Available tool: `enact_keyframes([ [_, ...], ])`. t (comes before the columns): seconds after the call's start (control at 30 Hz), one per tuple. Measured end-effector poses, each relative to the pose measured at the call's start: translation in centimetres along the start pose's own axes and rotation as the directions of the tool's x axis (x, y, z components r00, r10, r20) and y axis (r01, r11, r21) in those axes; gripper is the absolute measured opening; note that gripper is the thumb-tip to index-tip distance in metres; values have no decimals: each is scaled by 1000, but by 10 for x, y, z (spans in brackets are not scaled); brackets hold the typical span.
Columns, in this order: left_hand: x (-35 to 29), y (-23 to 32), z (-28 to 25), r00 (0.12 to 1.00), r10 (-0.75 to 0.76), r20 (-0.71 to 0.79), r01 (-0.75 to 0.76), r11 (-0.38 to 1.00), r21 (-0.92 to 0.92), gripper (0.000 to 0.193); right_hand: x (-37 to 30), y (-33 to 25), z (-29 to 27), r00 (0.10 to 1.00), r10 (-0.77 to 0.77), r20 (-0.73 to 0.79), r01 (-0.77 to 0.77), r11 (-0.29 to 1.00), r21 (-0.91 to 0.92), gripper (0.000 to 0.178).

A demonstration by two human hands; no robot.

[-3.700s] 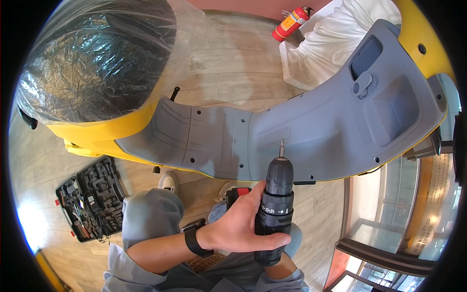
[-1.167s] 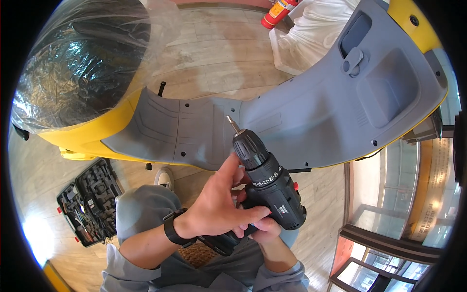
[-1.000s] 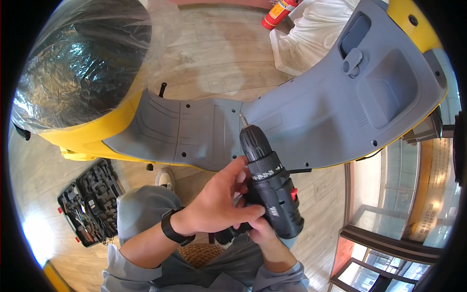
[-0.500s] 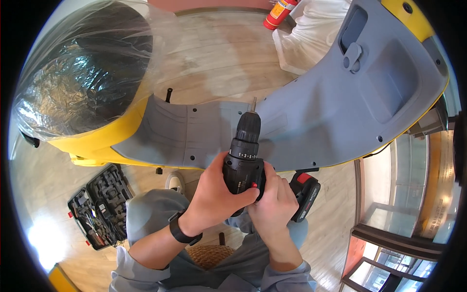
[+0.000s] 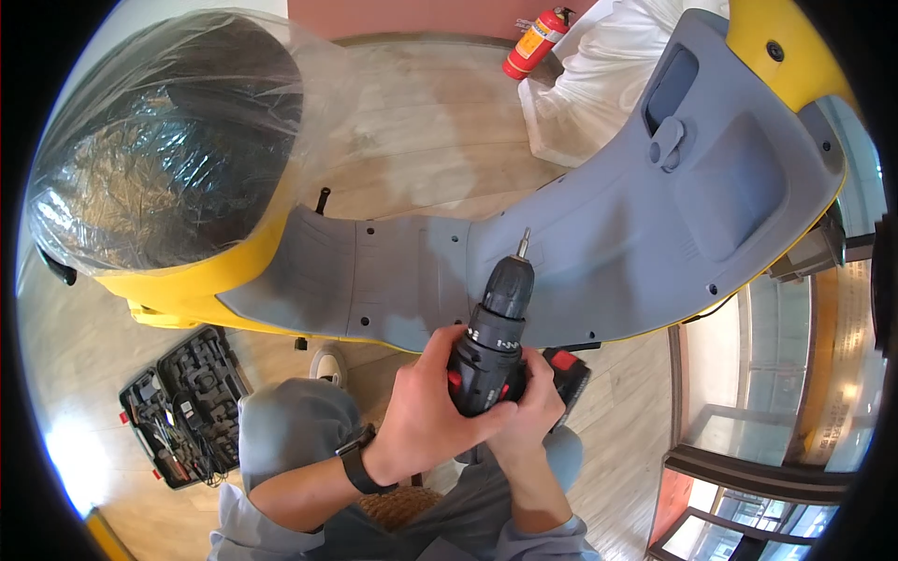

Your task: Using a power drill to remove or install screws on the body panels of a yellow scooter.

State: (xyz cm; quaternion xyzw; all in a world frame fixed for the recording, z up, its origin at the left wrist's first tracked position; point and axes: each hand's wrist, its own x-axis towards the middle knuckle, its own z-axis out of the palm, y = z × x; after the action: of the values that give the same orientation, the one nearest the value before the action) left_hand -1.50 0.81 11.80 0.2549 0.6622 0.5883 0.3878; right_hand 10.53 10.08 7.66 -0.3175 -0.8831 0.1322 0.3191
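Note:
A black cordless drill (image 5: 490, 360) with a thin metal bit (image 5: 525, 243) points away from me, held above the near side of a scooter's grey floorboard (image 5: 402, 271). My left hand (image 5: 432, 402) wraps the drill's body from the left, its thumb lying across the rear. My right hand (image 5: 528, 404) grips it from the right, around the handle, which is mostly hidden. The drill's black and red battery pack (image 5: 569, 379) sticks out past the right fingers. Several dark screw holes dot the floorboard, and the bit tip hangs apart from them as far as I can see.
The scooter's seat (image 5: 178, 140) at left is wrapped in clear plastic. Its grey front panel (image 5: 655, 215) rises on the right. An open tool case (image 5: 182, 407) lies on the floor at lower left. A red fire extinguisher (image 5: 535, 45) stands at the back near white sheeting (image 5: 589, 93).
The drill has turned slightly clockwise, its bit shifting right and nearer to me. Both hands keep their hold, and the view has shifted a little.

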Motion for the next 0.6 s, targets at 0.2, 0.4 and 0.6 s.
enact_keyframes([
  [0.2, -5, -5, 5, 992, 121, 42, -121, 993, -17, 74, -20, 16, 3, 988, 132, 85, -146, 969, 199, 50],
  [0.4, -6, -2, 2, 985, 167, 35, -167, 986, 2, 75, -22, 18, 6, 992, 100, 83, -119, 956, 267, 47],
  [0.6, -6, -3, 2, 986, 160, 40, -160, 987, -6, 74, -25, 20, 5, 994, 77, 78, -93, 967, 236, 44],
])
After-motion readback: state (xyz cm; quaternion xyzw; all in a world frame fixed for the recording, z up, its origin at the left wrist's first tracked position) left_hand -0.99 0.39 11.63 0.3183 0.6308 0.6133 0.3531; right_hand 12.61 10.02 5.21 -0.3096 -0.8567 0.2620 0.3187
